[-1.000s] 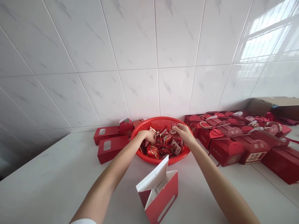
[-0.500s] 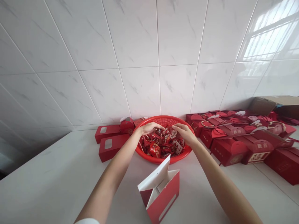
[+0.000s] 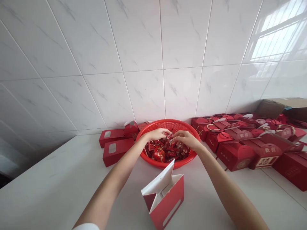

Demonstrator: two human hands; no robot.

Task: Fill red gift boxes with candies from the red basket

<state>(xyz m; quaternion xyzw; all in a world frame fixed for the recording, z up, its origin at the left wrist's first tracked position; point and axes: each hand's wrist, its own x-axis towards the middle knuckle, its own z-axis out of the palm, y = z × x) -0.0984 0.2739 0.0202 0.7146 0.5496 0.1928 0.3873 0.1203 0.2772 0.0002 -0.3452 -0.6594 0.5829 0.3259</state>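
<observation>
Both of my hands are inside a red plastic basket (image 3: 161, 164) that holds many shiny red-wrapped candies (image 3: 159, 154). My left hand (image 3: 158, 134) reaches in from the left, its fingers bent and pinched on a small red-wrapped candy. Facing it, my right hand (image 3: 187, 139) has its fingers curled down among the wrappers; what lies under its fingertips is hidden. A red paper gift box (image 3: 169, 203) stands on the table in front of the basket, its white-lined top gaping and an oval window in its side.
Left of the basket lie red boxes (image 3: 117, 151) with oval windows. Many red gift boxes (image 3: 236, 155), some with rope handles, crowd the right side. A brown cardboard box (image 3: 271, 108) sits at the far right. A white tiled wall (image 3: 144, 92) closes off the back.
My right hand has moved slightly left and down, closer to my left hand. My left hand has shifted a little right, fingers more bent. The gift box stays put.
</observation>
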